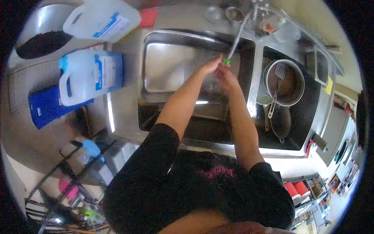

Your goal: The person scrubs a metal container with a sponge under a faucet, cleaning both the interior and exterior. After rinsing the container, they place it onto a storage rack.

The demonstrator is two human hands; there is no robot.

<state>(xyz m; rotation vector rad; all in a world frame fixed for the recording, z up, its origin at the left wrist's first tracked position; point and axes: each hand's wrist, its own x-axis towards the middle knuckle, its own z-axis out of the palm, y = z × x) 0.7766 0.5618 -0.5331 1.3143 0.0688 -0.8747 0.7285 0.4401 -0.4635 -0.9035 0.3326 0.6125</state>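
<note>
My left hand (pixel 211 66) is over the sink, its fingers apart and pointing up toward the green tip (pixel 226 61) of the tap (pixel 237 41). Just right of it, almost touching, is my right hand (pixel 226 75), close under the same tip. Its fingers are blurred and partly hidden, so their pose is unclear. I make out no object in either hand. Below the hands lies a large metal basin (pixel 165 66) inside the left sink. Any water between the hands is too blurred to tell.
The right sink holds a pot (pixel 298 84) with a slotted spatula (pixel 279 72) and a dark pan (pixel 281 124). Two large plastic jugs (pixel 117 23) (pixel 89 76), a blue cloth (pixel 43 111) and a metal bowl (pixel 48 19) are on the left. Glasses stand behind the tap.
</note>
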